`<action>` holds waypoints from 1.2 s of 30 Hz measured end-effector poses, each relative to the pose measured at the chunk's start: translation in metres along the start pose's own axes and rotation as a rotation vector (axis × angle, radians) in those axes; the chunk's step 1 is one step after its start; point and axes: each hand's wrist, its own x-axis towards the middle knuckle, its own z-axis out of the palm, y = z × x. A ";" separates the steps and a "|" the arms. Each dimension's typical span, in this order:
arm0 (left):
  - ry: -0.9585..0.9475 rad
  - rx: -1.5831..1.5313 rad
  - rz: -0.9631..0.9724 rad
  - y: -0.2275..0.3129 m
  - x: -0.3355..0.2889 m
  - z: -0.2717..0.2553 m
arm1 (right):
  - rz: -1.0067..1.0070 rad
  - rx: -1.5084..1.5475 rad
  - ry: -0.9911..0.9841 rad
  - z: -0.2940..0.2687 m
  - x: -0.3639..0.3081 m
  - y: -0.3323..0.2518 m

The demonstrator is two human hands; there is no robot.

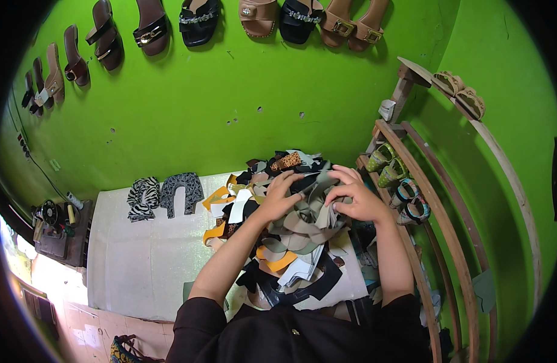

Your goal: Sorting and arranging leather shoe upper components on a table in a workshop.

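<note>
A heap of cut material pieces (305, 227), in grey-green, black, white, yellow and leopard print, is piled on the white-covered table (139, 260). At the heap's left side, my left hand (281, 198) rests among the scraps with its fingers apart. My right hand (358, 198) has its fingers curled at the edge of several grey-green material pieces (317, 202) in the upper middle of the heap. Its fingertips are partly hidden by the layers. Off to the left lie a zebra-print bundle of cut pieces (143, 198) and a dark patterned, arch-shaped bundle (181, 193).
To the right stands a wooden rack (435, 199) holding green sandals (387, 166) and other footwear. Several sandals (199, 21) hang on the green wall (230, 91). A sewing machine (51, 215) is at the left, with a patterned bag (130, 349) on the floor.
</note>
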 end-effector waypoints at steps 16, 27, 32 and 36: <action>-0.258 -0.808 0.027 0.036 -0.087 -0.096 | 0.183 0.266 -0.089 0.049 0.062 -0.073; -0.096 -1.234 -0.489 -0.038 -0.302 -0.120 | 0.434 1.087 -0.441 0.229 0.057 -0.142; 0.260 -2.116 -0.272 -0.042 -0.375 -0.094 | 0.616 1.136 -0.537 0.305 0.014 -0.147; 0.381 -1.842 -0.494 -0.043 -0.416 -0.093 | 0.824 1.159 -0.487 0.334 -0.012 -0.149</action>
